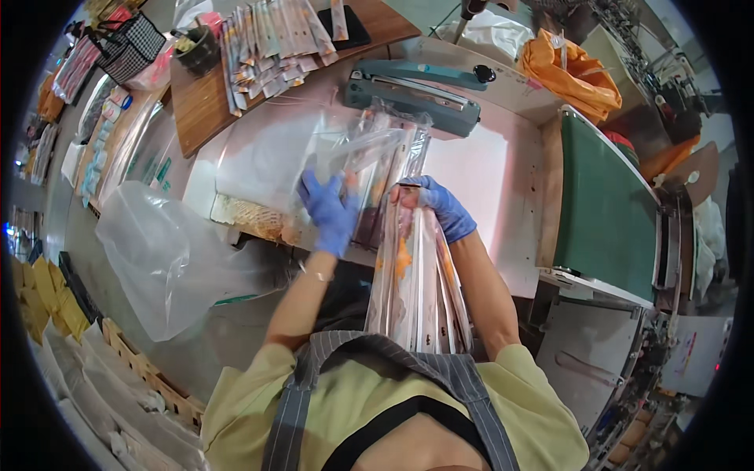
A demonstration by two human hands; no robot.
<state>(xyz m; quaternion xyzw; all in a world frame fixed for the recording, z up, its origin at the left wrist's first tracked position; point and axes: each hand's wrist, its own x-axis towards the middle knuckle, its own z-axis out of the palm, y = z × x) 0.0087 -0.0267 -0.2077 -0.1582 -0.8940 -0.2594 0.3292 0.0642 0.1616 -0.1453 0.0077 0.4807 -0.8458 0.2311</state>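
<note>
While my right hand (441,210) is closed around the top of a bunch of long packs (408,286), the rest of the bunch hangs down toward my lap, in front of my apron (377,345). My left hand (328,210) is wide, with its fingers spread, close beside a clear bag (367,147) on the table (503,188). It is a bit blurry, so I cannot tell if it touches the bag. Some long, shiny things lie in or under that bag; I cannot tell which.

Each pack looks thin and light, so I think the whole bunch is easy to lift. The packs look fairly stiff along their length, but the skin seems smooth and slippery. They might slide past each other and fan out at the low end, where I see gaps now. A firm grip around all of them seems best, and a hand lower down could keep them straight. I should not squeeze too hard, as the skin may crease.

The bag looks soft and floppy, so I would pinch it by its edge. Past it sits a sealer (455,114), and more packs (275,47) lie on a brown board (381,27).
</note>
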